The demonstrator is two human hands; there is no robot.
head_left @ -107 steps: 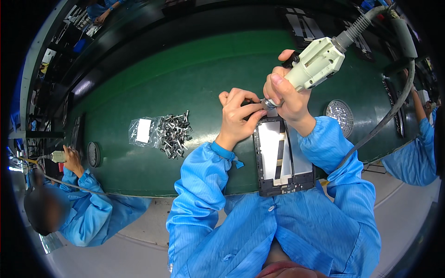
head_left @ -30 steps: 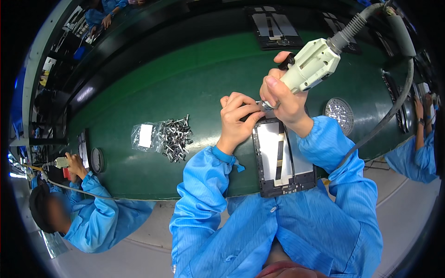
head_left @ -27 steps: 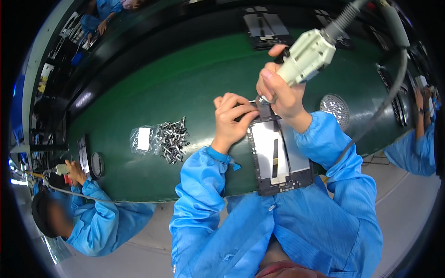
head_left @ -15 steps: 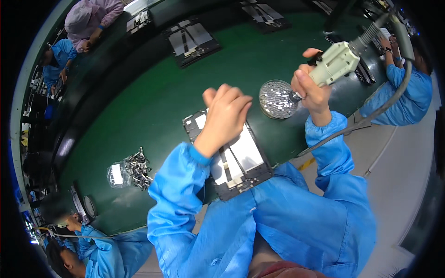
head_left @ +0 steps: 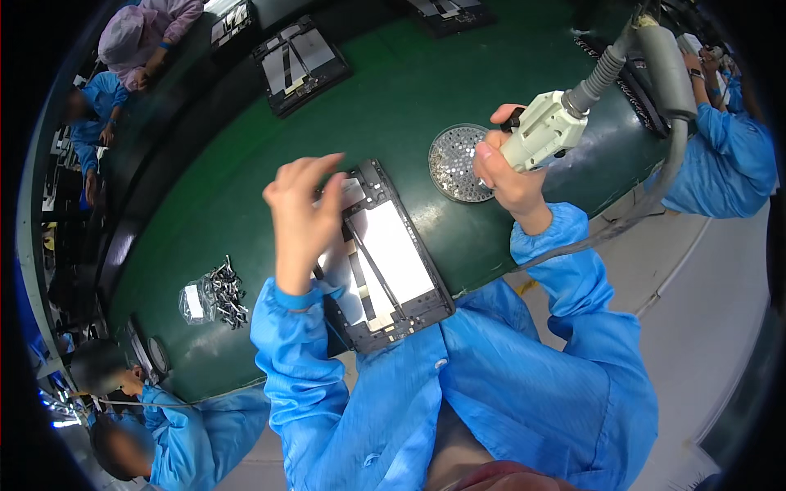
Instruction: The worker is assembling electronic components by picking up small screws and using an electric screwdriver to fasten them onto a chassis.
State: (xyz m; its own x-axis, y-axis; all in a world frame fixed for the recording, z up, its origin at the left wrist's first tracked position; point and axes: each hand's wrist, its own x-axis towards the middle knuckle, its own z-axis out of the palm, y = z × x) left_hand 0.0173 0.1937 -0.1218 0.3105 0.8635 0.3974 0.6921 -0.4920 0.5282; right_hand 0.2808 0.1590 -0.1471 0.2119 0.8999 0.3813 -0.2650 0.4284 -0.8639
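My right hand [head_left: 512, 176] is wrapped round a pale electric screwdriver [head_left: 544, 131]. The tool's tip is hidden behind my fingers, at the right rim of a round screw dish [head_left: 454, 159] with a perforated, shiny top. My left hand [head_left: 301, 209] hovers over the left side of an opened tablet [head_left: 401, 258], thumb and fingers apart, with nothing visible between them. The tablet lies at the front edge of the bench, its silvery battery area, dark flat cables and black frame showing. Part of its upper left is hidden by my left hand.
A heap of small dark parts [head_left: 228, 293] lies by a clear plastic bag [head_left: 195, 303] at left. More opened tablets [head_left: 299, 65] rest along the far side of the green bench [head_left: 221, 204]. The screwdriver's thick cable [head_left: 675, 164] hangs at right. Co-workers sit at both ends.
My left hand has moved left off the tablet's upper middle and its fingers have spread. My right hand and the screwdriver have shifted slightly left relative to the screw dish. The whole view has shifted too.
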